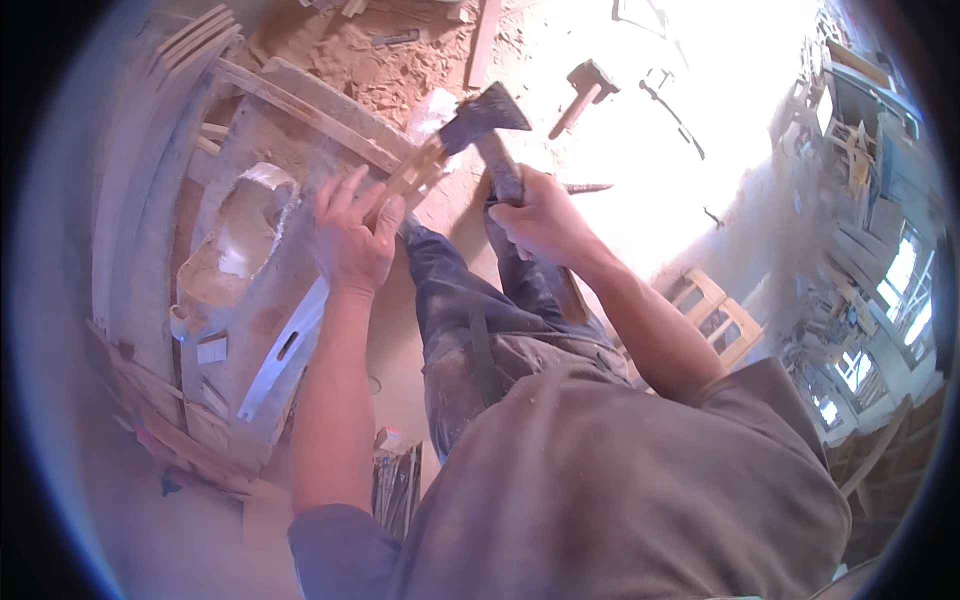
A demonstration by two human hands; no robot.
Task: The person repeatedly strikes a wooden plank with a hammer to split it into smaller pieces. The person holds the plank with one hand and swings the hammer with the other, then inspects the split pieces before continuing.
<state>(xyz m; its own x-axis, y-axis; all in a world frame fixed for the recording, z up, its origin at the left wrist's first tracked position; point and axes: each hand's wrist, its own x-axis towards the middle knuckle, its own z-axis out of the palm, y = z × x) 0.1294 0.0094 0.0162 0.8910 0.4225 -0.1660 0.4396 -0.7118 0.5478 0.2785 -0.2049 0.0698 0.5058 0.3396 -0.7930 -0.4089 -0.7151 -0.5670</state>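
My right hand [545,215] is closed round the wooden handle of a hatchet [490,120]. Its dark, flared metal head is up near the middle of the view, and one end of it meets or overlaps the tip of a slotted wooden piece [412,175]. That pale piece lies between the thumb and fingers of my left hand [355,230], which steadies its lower end. Whether metal and wood actually touch, I cannot tell. Left of my left hand, a rough-edged hollow basin-like form [235,240] sits on the wooden bench [265,300].
A wooden mallet [583,97] and thin metal tools [672,115] lie on the bright floor ahead. Wood shavings [400,80] cover the ground at the far left. Long boards [130,220] lean at the left. A small wooden frame [715,315] stands by my right arm.
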